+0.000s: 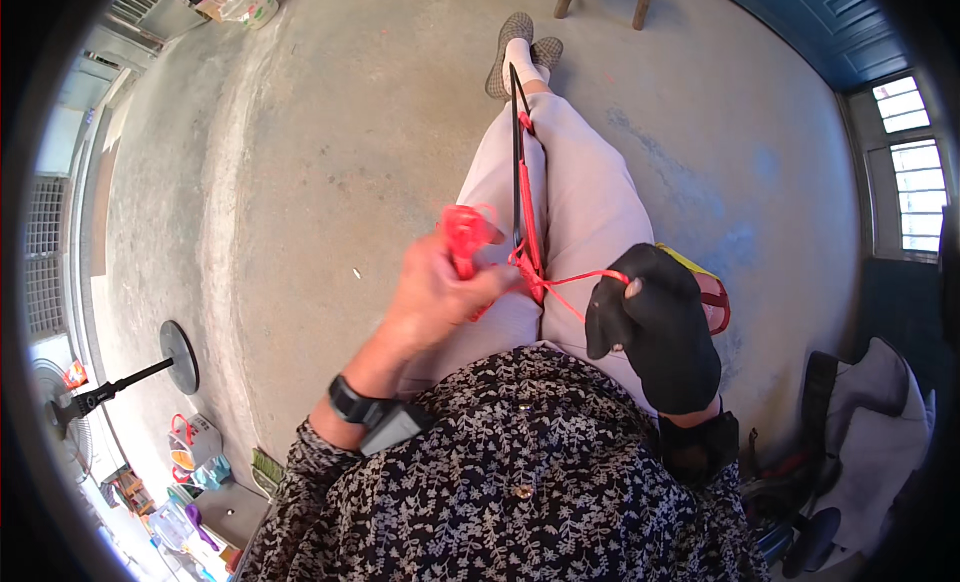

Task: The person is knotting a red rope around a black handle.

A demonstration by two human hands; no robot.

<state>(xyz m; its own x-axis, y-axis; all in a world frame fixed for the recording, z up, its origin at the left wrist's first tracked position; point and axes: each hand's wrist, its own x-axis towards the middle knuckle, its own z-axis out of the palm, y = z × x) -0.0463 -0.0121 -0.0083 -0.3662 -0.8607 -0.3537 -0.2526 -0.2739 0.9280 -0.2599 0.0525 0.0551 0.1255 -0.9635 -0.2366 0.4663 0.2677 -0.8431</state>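
Note:
My left hand (432,294) is closed around a bundle of bright red cord (466,230), slightly blurred, above my lap. My right hand (655,327) wears a black glove with bare fingertips and pinches a red strand (585,276) that runs taut to the left. That strand meets a knotted red part (530,270) between my thighs. From there a red-wrapped length (528,207) runs up along a long, narrow black loop (516,147), which stretches between my legs toward the knees. A smaller red bit sits near the loop's far end.
A red and yellow container (712,297) is partly hidden beside my right thigh. On the left stand a fan (62,407), a round black base (180,357) and a white bucket (195,442). Wooden stool legs (640,4) show ahead; a grey padded seat (870,432) is at right.

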